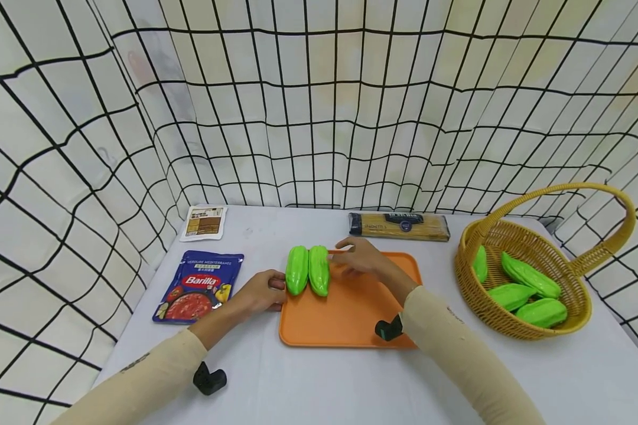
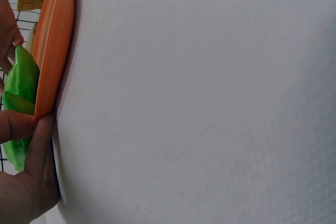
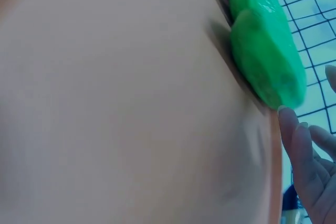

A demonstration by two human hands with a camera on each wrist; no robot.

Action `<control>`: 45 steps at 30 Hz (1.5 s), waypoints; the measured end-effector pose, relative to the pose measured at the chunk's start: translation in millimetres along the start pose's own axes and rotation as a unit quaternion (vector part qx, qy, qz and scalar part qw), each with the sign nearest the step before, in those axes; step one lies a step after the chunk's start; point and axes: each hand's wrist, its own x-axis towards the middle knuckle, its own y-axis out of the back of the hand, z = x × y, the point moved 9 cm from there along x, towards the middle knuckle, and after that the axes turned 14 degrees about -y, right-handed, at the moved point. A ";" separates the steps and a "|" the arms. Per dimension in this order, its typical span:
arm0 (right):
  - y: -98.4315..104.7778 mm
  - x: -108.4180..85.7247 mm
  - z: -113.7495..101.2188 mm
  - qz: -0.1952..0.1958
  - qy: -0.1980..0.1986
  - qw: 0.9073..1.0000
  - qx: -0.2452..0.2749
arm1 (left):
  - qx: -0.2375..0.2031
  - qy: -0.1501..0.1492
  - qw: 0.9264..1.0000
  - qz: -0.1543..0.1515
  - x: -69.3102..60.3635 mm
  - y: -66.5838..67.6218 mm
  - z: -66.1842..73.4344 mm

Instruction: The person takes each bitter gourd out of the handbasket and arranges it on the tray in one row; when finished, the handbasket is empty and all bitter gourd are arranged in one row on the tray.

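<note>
Two bright green, ridged, glossy gourds (image 1: 319, 270) lie side by side, lengthwise, on the left part of an orange tray (image 1: 345, 321). My left hand (image 1: 261, 291) is at the tray's left edge. The left wrist view shows its thumb (image 2: 16, 125) above the rim and a finger underneath, pinching the tray beside the nearer gourd. My right hand (image 1: 358, 258) is over the tray's far side, just right of the right-hand gourd. Its fingers (image 3: 300, 142) are extended and apart, with one fingertip close to the gourd's end; contact is unclear.
A wicker basket (image 1: 468, 283) with a tall handle stands at the right, holding several green gourds (image 1: 542, 313). A spaghetti pack (image 1: 399, 226) lies behind the tray. At the left are a blue Barilla pouch (image 1: 199, 286) and a small white-brown packet (image 1: 204, 223). Black netting surrounds the white table.
</note>
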 end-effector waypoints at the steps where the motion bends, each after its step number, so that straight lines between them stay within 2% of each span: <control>1: 2.8 -1.6 0.6 0.001 0.001 1.000 0.000 | 0.000 0.000 1.000 -0.001 0.0 0.0 0.4; 7: 20.9 -16.3 3.8 -0.005 0.020 1.000 -0.005 | 0.003 0.002 1.000 -0.003 -0.4 -0.3 1.3; 14: 45.0 -36.1 8.7 -0.012 0.032 0.999 -0.035 | 0.006 -0.006 1.000 -0.007 0.2 -0.7 3.5; 22: 68.6 -72.8 15.7 -0.008 0.054 0.996 -0.071 | -0.002 -0.007 1.000 -0.009 1.6 -0.3 0.5; 28: 84.7 -104.9 29.4 -0.001 0.074 0.992 -0.098 | -0.008 -0.008 1.000 -0.007 2.0 -1.0 -0.3; 40: 126.0 -167.6 72.4 0.028 0.073 0.993 -0.090 | 0.001 -0.006 1.000 -0.004 4.4 -0.5 -2.6; 45: 147.7 -186.4 86.0 0.051 0.068 0.993 -0.085 | 0.000 -0.006 1.000 -0.005 5.0 -0.4 -3.5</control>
